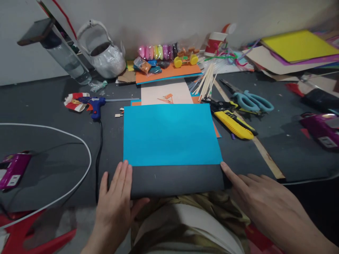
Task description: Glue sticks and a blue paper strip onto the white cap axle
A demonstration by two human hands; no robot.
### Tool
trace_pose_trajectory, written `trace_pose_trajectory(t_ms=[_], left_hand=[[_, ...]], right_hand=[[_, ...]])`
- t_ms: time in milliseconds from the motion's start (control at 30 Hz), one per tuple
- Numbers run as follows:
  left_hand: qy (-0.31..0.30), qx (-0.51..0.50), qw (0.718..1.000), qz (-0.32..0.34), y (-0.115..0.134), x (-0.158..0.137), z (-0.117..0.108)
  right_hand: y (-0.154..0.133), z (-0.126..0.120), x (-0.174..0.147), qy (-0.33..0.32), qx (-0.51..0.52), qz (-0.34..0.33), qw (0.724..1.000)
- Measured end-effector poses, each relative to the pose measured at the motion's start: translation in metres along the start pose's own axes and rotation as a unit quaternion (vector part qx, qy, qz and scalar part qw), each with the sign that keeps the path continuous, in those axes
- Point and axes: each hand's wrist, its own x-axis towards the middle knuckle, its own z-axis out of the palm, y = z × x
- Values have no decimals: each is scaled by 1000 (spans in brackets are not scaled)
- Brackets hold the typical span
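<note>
A blue sheet of paper (171,135) lies flat in the middle of the table, its near edge a little in from the table's front edge. My left hand (113,197) rests at its near left corner with fingers stretched out, the fingertips touching the corner and the thumb at the table edge. At the near right corner, the index finger of my right hand (261,195) is extended and touches the paper. The other fingers of that hand are loosely bent. Behind the blue sheet, a pale sheet (166,92) with orange scraps is partly covered.
Left stand a glue gun (97,106), its cord, and a silver kettle (104,60). Right lie a yellow utility knife (234,125), blue-handled scissors (251,100), wooden sticks (208,83) and a wooden strip (267,158). Colored clay packs (157,52) sit at the back.
</note>
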Motion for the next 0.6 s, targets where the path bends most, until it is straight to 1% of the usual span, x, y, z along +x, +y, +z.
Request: trace_pose_trajectory(t_ms=[100, 167, 233, 300, 333, 367, 433, 467, 500, 533, 567, 600], left_hand=[[18, -9, 999, -37, -7, -9, -5], [52, -19, 997, -51, -9, -10, -11], [93, -39, 994, -51, -8, -6, -18], [114, -74, 991, -14, 0, 3, -23], [115, -95, 989, 19, 7, 9, -25], [110, -111, 986, 57, 14, 16, -25], [96, -122, 980, 122, 29, 29, -22], [87, -121, 979, 141, 36, 34, -19], [79, -118, 978, 152, 42, 38, -14], [73, -115, 978, 158, 46, 41, -9], [68, -112, 979, 159, 48, 43, -4], [66, -109, 979, 161, 49, 44, 1]], right_hand=[[2, -2, 1, 8, -11, -10, 1000], [4, -7, 3, 20, -22, -26, 999], [2, -15, 8, 32, -28, -28, 999], [-6, -22, 17, 51, -16, -7, 999], [-14, -25, 23, 51, -2, -1, 999], [-24, -26, 30, 74, 27, 18, 997], [-47, -22, 43, 105, 115, -8, 988], [-58, -18, 50, 88, 150, -35, 984], [-68, -12, 56, 85, 171, -49, 980], [-76, -5, 60, 81, 186, -57, 978], [-81, 1, 63, 54, 197, -56, 977], [-84, 7, 64, 42, 207, -57, 976]])
